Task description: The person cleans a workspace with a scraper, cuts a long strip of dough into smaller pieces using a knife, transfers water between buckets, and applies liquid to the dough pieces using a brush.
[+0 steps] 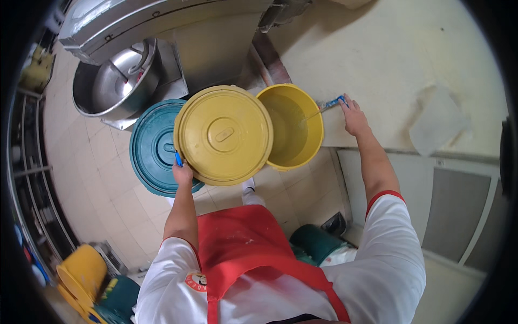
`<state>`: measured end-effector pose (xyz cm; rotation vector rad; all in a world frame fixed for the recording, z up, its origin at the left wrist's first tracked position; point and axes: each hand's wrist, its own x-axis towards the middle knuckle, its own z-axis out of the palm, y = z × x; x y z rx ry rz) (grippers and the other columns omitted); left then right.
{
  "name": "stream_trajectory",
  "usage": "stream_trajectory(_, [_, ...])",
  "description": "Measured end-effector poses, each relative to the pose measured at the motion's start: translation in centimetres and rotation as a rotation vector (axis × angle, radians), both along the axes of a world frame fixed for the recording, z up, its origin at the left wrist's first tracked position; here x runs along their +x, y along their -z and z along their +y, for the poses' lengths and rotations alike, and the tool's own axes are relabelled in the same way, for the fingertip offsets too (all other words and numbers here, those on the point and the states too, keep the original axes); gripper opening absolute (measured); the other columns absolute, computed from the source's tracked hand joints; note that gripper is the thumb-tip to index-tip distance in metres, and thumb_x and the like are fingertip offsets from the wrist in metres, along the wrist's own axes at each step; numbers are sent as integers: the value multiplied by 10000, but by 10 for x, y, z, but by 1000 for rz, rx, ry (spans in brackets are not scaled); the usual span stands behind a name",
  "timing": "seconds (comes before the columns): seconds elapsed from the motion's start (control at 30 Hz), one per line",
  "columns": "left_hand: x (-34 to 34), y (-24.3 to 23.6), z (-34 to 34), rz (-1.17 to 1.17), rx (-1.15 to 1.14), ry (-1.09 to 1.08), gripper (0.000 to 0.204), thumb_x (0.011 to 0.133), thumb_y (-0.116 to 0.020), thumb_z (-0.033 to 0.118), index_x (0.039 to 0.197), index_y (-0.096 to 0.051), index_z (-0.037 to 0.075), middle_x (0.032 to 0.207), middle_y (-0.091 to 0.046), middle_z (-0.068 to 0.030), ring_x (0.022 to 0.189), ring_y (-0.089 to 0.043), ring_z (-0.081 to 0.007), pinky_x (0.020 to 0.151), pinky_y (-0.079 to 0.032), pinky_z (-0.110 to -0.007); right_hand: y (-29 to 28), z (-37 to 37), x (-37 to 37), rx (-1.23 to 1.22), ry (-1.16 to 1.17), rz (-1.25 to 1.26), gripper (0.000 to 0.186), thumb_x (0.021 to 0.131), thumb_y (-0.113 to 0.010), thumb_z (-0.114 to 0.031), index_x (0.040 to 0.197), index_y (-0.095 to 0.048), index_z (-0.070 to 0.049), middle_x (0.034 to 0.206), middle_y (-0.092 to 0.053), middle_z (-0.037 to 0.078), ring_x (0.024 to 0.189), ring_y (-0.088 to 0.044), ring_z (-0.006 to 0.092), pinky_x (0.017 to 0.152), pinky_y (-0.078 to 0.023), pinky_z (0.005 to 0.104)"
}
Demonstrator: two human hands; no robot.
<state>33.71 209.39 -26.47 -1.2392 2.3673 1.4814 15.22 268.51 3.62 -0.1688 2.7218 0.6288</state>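
Observation:
My left hand (182, 174) is closed around a small blue pen-like object (178, 158), close against the rim of a round yellow lid (237, 121). That lid overlaps a teal lid (154, 146) on its left. To the right stands an open yellow bucket (280, 154) with what looks like clear liquid inside. Over its right rim reaches a thin tool with a blue end (329, 104); its kind is unclear. My right hand (354, 117) pinches that blue end above the pale worktop. The tool's other end dips into the bucket.
A steel mixer bowl (89, 102) with a hook sits at the far left, under a large machine (178, 32). On the right worktop (399, 59) lies a whitish sheet (438, 121). Cabinet doors (458, 205) are below it. Yellow (83, 270) and green containers (315, 243) stand near me.

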Motion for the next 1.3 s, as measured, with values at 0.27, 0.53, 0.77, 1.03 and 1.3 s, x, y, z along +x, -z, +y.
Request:
stream_trajectory(0.27, [-15, -25, 105, -87, -186, -80, 412, 911, -554, 25, 1320, -588, -8, 1180, -702, -217, 1093, -676, -386, 966, -498, -442, 38, 97, -78, 73, -459, -366, 319, 1010, -459, -96, 1283, -615, -41, 1545, -474, 112, 1291, -557, 324, 1062, -517, 379])
stream_trajectory(0.53, [-26, -19, 109, -63, -92, -83, 526, 894, -531, 33, 1420, -533, 33, 1243, -677, -255, 1137, -658, -421, 980, -498, -477, 43, 102, -123, 75, -594, -500, 218, 937, -626, -177, 1115, -641, -53, 1229, -600, 145, 1120, -615, 310, 930, -558, 400])
stream_trajectory(0.77, [-17, -7, 92, -141, -178, -81, 593, 877, -518, 42, 1470, -505, 61, 1285, -664, -247, 1172, -643, -415, 1000, -492, -468, -3, 59, -151, 58, -953, -690, 208, 892, -668, -199, 1065, -630, -90, 1127, -601, 103, 1073, -620, 291, 891, -567, 402])
stream_trajectory(1.03, [-35, -22, 96, -197, -155, -23, 617, 857, -532, 58, 1473, -501, 80, 1296, -654, -254, 1191, -630, -429, 998, -499, -475, 44, 103, -154, 140, -930, -717, 276, 856, -697, -250, 1076, -601, -114, 1207, -576, 97, 1045, -616, 301, 933, -542, 431])
stream_trajectory(1.3, [-23, 13, 87, -107, -150, -23, 619, 864, -517, 63, 1482, -481, 60, 1276, -653, -284, 1180, -636, -436, 999, -502, -479, 32, 98, -138, 84, -875, -647, 438, 888, -727, -362, 1185, -551, -91, 1315, -513, 112, 1096, -608, 315, 930, -547, 442])
